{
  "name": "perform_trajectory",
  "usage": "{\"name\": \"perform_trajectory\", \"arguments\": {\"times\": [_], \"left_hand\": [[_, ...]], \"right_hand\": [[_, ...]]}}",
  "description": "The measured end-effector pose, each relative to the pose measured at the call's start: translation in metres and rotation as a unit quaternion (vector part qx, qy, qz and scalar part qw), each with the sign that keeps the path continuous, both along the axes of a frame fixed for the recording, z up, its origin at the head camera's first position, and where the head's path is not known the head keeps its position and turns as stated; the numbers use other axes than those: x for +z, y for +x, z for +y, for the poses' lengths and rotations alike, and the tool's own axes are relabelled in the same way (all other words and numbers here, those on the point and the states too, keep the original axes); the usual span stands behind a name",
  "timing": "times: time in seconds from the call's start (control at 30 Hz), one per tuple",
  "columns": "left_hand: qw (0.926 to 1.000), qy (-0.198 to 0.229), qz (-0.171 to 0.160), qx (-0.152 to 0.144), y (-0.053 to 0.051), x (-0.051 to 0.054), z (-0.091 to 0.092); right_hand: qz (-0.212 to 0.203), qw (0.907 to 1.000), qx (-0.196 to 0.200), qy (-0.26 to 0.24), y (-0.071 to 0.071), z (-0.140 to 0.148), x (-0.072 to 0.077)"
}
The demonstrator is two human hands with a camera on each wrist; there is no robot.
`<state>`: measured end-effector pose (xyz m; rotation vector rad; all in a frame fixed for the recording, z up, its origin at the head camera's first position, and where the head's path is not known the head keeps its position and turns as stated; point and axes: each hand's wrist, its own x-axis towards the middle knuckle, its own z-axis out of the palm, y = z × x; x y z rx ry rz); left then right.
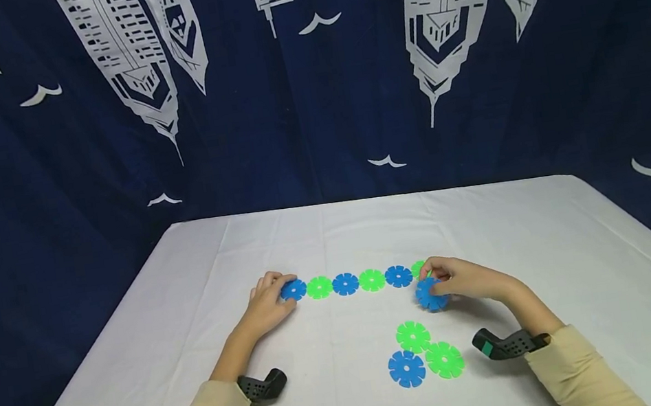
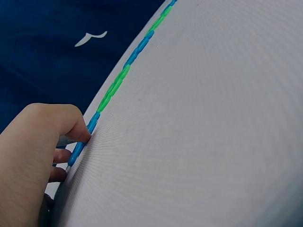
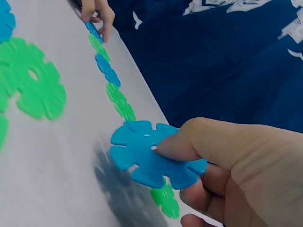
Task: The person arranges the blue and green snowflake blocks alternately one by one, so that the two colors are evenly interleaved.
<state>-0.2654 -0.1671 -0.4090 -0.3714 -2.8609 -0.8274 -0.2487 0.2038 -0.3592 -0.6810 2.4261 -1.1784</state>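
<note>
Alternating blue and green notched plastic discs lie flat in a row across the table. At the row's left end, my left hand [image 1: 268,301] holds the end blue disc [image 1: 294,290] by its edges, the thumb [image 2: 81,132] on the near side and fingers beyond. My right hand [image 1: 464,278] pinches another blue disc [image 3: 151,153] between thumb and fingers, tilted and raised over the table at the row's right end. Partly hidden behind that hand and disc is the row's last green disc [image 3: 164,201]. The disc's shadow falls on the cloth.
Nearer the body lie loose discs: a green disc [image 1: 413,337], a second green disc [image 1: 445,359] and a blue disc [image 1: 406,368], close together. White cloth covers the table [image 1: 340,395]. A dark blue printed curtain [image 1: 301,116] hangs behind its far edge.
</note>
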Motion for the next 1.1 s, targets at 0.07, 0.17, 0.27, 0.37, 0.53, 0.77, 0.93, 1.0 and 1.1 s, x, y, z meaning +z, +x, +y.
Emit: {"name": "perform_trajectory", "arguments": {"times": [0.07,0.17,0.27,0.37,0.53,0.77,0.93,1.0,1.1], "left_hand": [[1.0,0.0,-0.001,-0.001,0.0,0.0,0.0],[1.0,0.0,0.0,-0.002,0.001,-0.001,0.0],[1.0,0.0,0.0,-0.003,0.001,-0.002,0.0],[1.0,-0.005,0.001,-0.002,0.0,-0.004,0.0],[1.0,-0.009,0.001,0.0,0.0,-0.004,0.0],[1.0,-0.004,-0.009,-0.002,0.0,-0.002,0.0],[1.0,-0.001,-0.006,-0.005,-0.001,-0.002,0.0],[1.0,0.0,-0.004,-0.006,-0.001,-0.001,-0.001],[1.0,-0.002,-0.003,-0.005,-0.001,0.0,-0.001]], "right_hand": [[-0.001,0.9999,-0.014,-0.009,-0.002,0.005,-0.002],[0.001,0.9989,-0.044,-0.015,-0.004,0.015,-0.006],[0.011,0.9962,-0.084,-0.021,-0.008,0.026,-0.013],[0.026,0.9908,-0.131,-0.023,-0.012,0.034,-0.02],[0.072,0.9775,-0.198,-0.013,-0.016,0.038,-0.03],[0.106,0.9595,-0.261,0.01,-0.017,0.037,-0.037],[0.136,0.951,-0.275,0.034,-0.019,0.037,-0.042],[0.156,0.9475,-0.276,0.045,-0.019,0.037,-0.044],[0.19,0.94,-0.275,0.066,-0.02,0.037,-0.047]]}}
